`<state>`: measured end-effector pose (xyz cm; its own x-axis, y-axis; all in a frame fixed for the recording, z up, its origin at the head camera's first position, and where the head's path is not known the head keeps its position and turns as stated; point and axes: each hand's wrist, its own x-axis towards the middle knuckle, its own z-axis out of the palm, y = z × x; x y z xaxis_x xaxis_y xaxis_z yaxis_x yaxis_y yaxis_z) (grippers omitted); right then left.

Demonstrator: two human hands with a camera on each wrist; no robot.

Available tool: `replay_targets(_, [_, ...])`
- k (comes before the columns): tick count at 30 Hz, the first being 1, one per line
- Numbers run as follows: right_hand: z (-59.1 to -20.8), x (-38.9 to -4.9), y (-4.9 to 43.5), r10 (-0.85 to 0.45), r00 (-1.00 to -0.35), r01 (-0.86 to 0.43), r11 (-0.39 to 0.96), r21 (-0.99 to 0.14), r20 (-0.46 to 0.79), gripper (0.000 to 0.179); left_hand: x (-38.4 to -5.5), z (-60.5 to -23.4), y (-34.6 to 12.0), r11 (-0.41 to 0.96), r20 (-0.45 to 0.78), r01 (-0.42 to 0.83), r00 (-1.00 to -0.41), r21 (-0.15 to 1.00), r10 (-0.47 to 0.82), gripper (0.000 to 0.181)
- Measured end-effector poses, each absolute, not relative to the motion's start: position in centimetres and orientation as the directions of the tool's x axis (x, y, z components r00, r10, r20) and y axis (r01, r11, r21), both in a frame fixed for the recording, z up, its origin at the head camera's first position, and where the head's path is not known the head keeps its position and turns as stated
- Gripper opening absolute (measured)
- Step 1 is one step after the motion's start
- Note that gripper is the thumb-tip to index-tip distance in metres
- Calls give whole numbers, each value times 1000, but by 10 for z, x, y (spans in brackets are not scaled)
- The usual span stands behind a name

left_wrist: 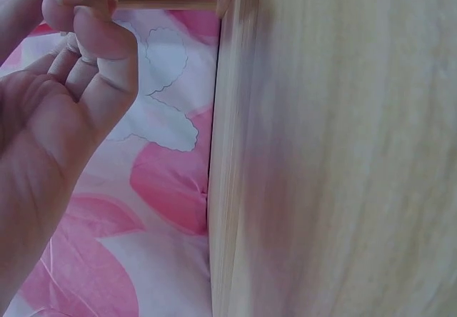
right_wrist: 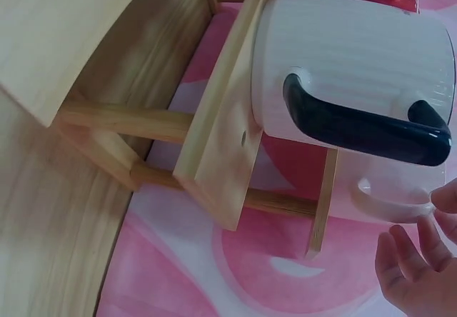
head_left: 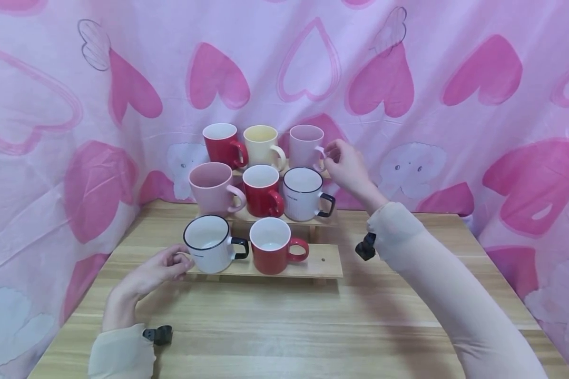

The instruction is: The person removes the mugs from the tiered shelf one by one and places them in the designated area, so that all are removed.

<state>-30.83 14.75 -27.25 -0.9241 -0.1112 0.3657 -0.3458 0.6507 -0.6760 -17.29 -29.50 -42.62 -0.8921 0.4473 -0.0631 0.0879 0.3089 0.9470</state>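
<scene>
A three-tier wooden rack [head_left: 331,261] stands on the table with mugs on every tier. My right hand [head_left: 348,167] pinches the handle of the pink mug [head_left: 305,145] at the right end of the top tier. In the right wrist view, thumb and fingers meet at that pale handle [right_wrist: 389,206], behind a white mug [right_wrist: 357,60] with a black handle. At the left end of the bottom tier, my left hand [head_left: 160,269] grips the plank's end, beside the black-rimmed white mug [head_left: 208,245]. The left wrist view shows its curled fingers [left_wrist: 103,35] at the wood.
A red mug [head_left: 270,252] sits right of the white one on the bottom tier. The middle tier bears pink [head_left: 211,189], red [head_left: 261,192] and white [head_left: 302,195] mugs. Red [head_left: 220,145] and cream [head_left: 261,147] mugs stand on top. A heart-patterned curtain [head_left: 275,63] hangs behind.
</scene>
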Motion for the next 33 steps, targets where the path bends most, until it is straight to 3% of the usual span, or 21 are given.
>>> replay_targets(10, [-274,-321,146,-77,-954,-273,619,-737,290,23,-177,-425,-293,317,-64,91,-892,944,448,34])
replay_targets(21, [-270,-324,146,-125,-956,-278,681,-678,266,19,-174,-424,-293,297,-70,78,-887,952,457,36])
replay_targets(33, [-256,-325,145,-133,-988,-147,632,-761,81,24,-172,-421,-292,309,-102,44,-892,950,440,38])
